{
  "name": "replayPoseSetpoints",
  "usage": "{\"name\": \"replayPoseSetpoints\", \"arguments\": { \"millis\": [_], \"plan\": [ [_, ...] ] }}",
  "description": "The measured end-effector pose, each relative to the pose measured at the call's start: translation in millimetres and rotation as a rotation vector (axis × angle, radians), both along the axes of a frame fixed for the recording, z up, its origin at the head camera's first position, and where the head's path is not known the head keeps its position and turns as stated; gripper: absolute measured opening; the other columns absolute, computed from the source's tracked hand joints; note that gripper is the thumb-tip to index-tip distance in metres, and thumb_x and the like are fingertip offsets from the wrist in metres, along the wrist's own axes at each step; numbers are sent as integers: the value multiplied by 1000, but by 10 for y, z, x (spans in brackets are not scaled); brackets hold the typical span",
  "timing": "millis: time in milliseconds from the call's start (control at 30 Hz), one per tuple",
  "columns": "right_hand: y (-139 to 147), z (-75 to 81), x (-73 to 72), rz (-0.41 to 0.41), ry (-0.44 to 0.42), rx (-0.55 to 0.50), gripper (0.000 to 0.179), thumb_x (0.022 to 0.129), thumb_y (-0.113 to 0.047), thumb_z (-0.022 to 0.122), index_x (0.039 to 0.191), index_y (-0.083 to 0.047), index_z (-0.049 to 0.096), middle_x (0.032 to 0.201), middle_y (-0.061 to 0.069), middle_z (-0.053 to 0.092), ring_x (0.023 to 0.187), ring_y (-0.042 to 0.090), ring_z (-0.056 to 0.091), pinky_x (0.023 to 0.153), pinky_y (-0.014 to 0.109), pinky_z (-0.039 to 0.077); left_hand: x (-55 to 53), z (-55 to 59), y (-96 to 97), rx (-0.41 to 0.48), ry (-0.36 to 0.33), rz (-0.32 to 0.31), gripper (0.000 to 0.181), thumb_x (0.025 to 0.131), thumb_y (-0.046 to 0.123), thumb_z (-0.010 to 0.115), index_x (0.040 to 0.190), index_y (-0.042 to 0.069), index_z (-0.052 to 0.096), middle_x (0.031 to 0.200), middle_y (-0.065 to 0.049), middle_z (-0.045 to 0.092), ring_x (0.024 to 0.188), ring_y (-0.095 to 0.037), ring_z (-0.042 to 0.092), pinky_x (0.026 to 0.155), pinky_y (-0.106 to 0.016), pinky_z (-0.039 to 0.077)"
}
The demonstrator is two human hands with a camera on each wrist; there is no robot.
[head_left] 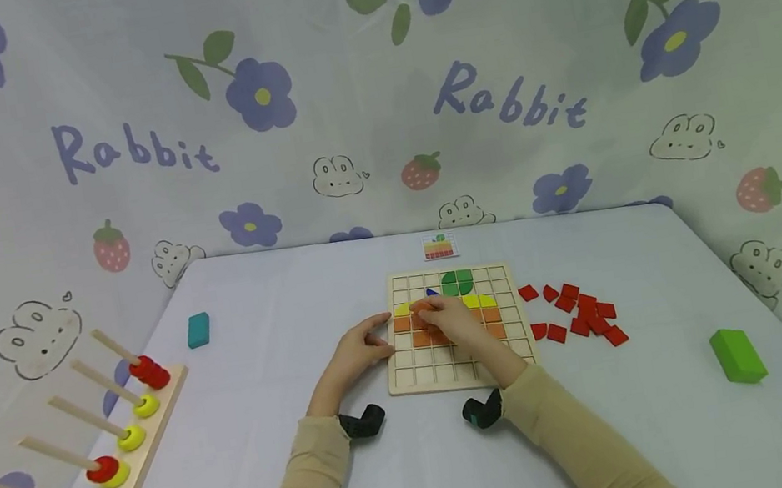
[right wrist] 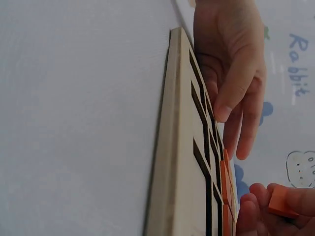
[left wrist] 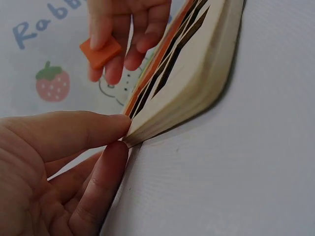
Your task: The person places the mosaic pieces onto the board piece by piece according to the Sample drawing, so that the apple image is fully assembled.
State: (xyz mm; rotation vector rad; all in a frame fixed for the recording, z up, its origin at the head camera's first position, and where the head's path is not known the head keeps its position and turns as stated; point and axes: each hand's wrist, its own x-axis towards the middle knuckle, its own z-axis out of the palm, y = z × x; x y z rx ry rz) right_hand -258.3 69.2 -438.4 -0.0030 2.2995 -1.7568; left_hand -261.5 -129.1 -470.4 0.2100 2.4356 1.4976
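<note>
While my right hand (head_left: 451,321) pinches this orange tile (left wrist: 100,51) and my left hand (head_left: 355,359), fingers straight, steadies the board (head_left: 411,380), a crooked drop could jam it.

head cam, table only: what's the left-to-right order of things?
Peg rack with rings → teal block → left hand at the board's edge → grid board → loose red tiles → green block.
</note>
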Motion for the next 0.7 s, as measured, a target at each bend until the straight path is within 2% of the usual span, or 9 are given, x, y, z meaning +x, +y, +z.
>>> {"name": "replayPoseSetpoints", "arguments": {
  "millis": [100,167,267,333,400,567,700],
  "plan": [
    [-32,130,62,58,-26,-64,33,99,-10,38,124,6,53,111,22,60,93,31,59,82,35,49,3,9,7,-2,4,0,60,78,9,71,134,15,50,83,-7,62,68,-14,53,60,-26,43],
    [-49,143,60,76,-48,-70,34,100,-11,37,125,7,51,110,23,59,92,32,59,82,36,49,1,13,8,-3,8,-4,60,78,10,71,134,14,50,83,-7,62,68,-14,53,61,-27,43],
    [-77,129,39,63,-43,-8,31,97,-12,45,120,5,57,107,19,62,86,27,61,80,33,50,1,21,3,-2,8,-7,60,78,10,70,134,15,50,83,-7,62,68,-14,53,61,-26,43],
    [-84,24,-23,31,-35,29,26,94,-15,53,112,1,64,99,12,66,77,17,60,71,26,50,-1,24,1,-2,7,-8,60,78,10,70,134,15,50,83,-7,62,68,-14,53,62,-26,43],
    [-95,7,-38,0,-40,46,22,89,-14,60,105,-2,69,94,8,68,72,13,59,66,22,49,0,24,2,-4,6,-8,60,78,10,70,134,16,49,83,-7,62,68,-14,53,62,-26,44],
    [-132,-36,-63,-51,-39,75,14,80,-12,71,92,-5,73,82,5,68,62,10,59,59,21,49,-8,5,-1,-4,6,-12,60,78,9,70,134,15,50,82,-6,62,65,-14,52,60,-27,43],
    [-166,-62,-62,-38,43,206,10,78,-15,73,86,-8,73,80,3,67,63,10,58,58,21,48,-9,6,-2,0,11,-14,60,78,9,70,134,15,50,81,-6,62,64,-14,52,60,-27,43]
  ]
}}
